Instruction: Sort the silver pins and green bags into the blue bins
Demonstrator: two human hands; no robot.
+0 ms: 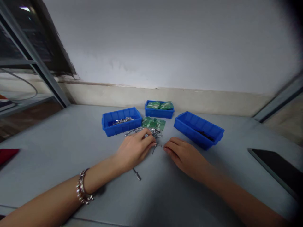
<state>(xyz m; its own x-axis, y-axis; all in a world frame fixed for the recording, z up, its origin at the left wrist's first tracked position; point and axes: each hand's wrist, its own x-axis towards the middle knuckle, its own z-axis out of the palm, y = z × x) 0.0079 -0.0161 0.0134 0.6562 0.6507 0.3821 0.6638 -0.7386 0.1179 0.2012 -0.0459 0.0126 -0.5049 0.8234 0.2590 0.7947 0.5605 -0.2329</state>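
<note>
A thin metal blind rivet spans the gap between my hands. My left hand pinches one end of it, and the fingertips of my right hand close on the other end. Whether a small part sits on the rivet at the right fingertips is hidden. Behind my left hand lies a loose pile of silver rivets, partly covered by its fingers. A single rivet rests on the table below my left wrist.
A blue bin with rivets stands left, and a blue bin with dark small parts right. Green packets fill the back bin; another green packet lies before it. A dark flat tablet-like object lies at right, something red at left.
</note>
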